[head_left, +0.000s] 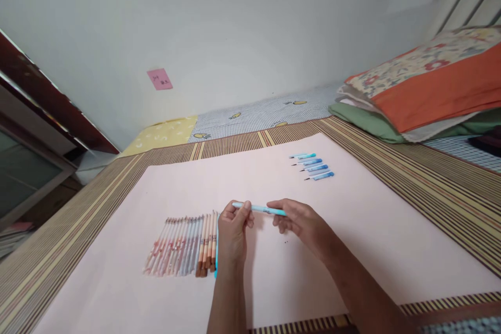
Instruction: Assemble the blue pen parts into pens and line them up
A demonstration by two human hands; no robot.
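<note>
Pale blue pen (259,209), nearly level

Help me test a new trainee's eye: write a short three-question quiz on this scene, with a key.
1. Where is the light-blue pen?
A) Lying flat on the pink sheet
B) Held up between the left hand and the right hand
C) On the folded bedding

2. True or false: the small blue pieces with thin dark tips lie to the left of the row of pens.

3. What is stuck on the wall?

Key:
1. B
2. False; they lie to the right of it, farther from the person.
3. A pink note with dark writing.
</note>
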